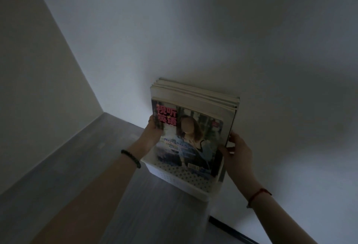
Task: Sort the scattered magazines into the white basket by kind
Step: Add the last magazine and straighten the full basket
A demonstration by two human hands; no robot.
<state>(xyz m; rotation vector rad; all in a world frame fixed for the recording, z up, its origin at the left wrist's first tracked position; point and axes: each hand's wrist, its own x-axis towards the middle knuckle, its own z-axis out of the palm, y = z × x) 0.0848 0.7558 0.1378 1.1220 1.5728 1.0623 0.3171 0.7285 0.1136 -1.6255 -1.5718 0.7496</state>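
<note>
Magazine point(193, 147) pinched by left grip point(153, 133), right grip point(238, 150)

- Left hand point(153, 133): only the thumb side shows, the other fingers point(151, 120) hidden behind the front magazine point(189, 137).
- Right hand point(238, 150): fingertips tucked behind the right edge; how many copies it pinches, can't tell.
- Stack of magazines point(193, 94) behind: only top edges show, covers hidden.
- White basket point(180, 178): mostly covered, one blurred perforated wall visible; inside hidden.
- Small print on the front cover is smeared and unreadable.
- Both forearms cut off by the bottom edge.
- Dark strip point(232, 230) on the floor: runs out of frame, unidentifiable.
</note>
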